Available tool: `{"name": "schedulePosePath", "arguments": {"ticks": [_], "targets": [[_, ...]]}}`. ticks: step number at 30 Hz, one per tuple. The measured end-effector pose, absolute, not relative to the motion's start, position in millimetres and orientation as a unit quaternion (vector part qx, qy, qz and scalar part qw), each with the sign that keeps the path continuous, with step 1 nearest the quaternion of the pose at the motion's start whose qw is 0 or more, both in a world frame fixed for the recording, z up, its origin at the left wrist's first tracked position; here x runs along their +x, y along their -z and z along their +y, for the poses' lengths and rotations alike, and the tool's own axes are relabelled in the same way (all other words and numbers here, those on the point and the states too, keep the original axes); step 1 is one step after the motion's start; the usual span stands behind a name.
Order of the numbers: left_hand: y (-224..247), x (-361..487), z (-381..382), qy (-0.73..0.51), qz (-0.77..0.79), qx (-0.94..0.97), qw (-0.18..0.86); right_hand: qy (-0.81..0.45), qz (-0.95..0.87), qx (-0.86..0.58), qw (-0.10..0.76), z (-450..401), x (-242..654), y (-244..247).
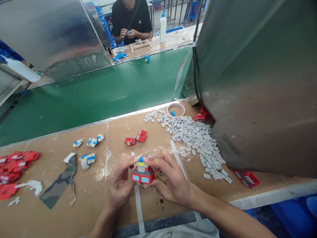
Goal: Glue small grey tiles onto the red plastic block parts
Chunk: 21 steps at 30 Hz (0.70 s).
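Note:
Between my two hands is a small red toy vehicle part [143, 178] with light-blue windows and a grey band. A white, yellow and blue piece [141, 164] sits on top of it. My left hand [121, 181] grips it from the left, thumb on the upper piece. From the other side my right hand [170, 178] closes on it, with fingertips at the top and at the lower right edge. Just beyond lie two loose red parts [130, 141]. Several white, blue and yellow pieces [92, 142] rest to the left.
A heap of small grey plates [195, 138] spreads at right beside a tape roll [176, 110]. Red parts [15, 165] pile up at far left, near a camouflage cloth [60, 183]. A green belt [99, 96] runs behind the table. Across it, a person [131, 23] handles a blue piece.

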<state>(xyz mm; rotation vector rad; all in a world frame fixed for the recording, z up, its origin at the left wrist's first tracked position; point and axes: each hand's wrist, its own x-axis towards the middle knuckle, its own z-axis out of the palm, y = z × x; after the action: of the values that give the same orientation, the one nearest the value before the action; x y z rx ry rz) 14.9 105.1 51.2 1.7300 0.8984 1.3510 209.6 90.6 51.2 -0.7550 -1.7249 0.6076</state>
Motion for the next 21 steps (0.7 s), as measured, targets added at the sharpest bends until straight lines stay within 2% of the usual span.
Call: {"name": "schedulePosePath", "arguments": {"ticks": [10,15,21], "targets": [[-59.0,6.5,92.5,-0.508,0.313,0.765,0.243,-0.212,-0.758,-0.299,0.54,82.2,212.6,-58.7],[-63.8,9.7,91.8,-0.511,0.318,0.763,0.236,-0.221,-0.752,-0.307,0.539,82.5,211.5,-55.1],[-58.1,10.3,92.0,-0.511,0.328,0.746,0.274,-0.261,-0.73,-0.316,0.547,81.9,209.9,-47.2]]}}
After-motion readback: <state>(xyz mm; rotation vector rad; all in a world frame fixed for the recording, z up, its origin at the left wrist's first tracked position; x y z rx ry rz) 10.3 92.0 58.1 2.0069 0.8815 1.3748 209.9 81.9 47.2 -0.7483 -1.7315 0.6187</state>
